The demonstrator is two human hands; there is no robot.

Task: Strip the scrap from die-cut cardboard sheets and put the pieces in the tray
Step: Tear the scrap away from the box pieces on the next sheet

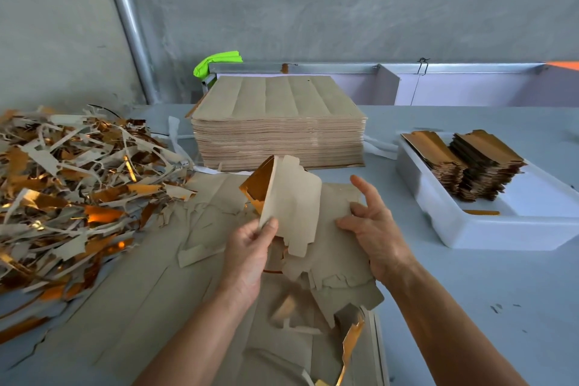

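My left hand [250, 251] pinches the lower corner of a die-cut cardboard piece [291, 207], grey-brown on the back and gold foil on the front, and lifts it upright off the sheet. My right hand [372, 229] presses the torn cardboard sheet [338, 257] down with curled fingertips at its right edge. More flat sheets [175, 291] lie under it on the table. A white tray [470, 229] at the right holds two stacks of stripped gold pieces [470, 163].
A tall stack of uncut sheets [279, 122] stands at the back centre. A big pile of gold and grey scrap strips [69, 185] covers the left of the table. Loose scrap [351, 335] lies near the front edge. A metal rail and concrete wall are behind.
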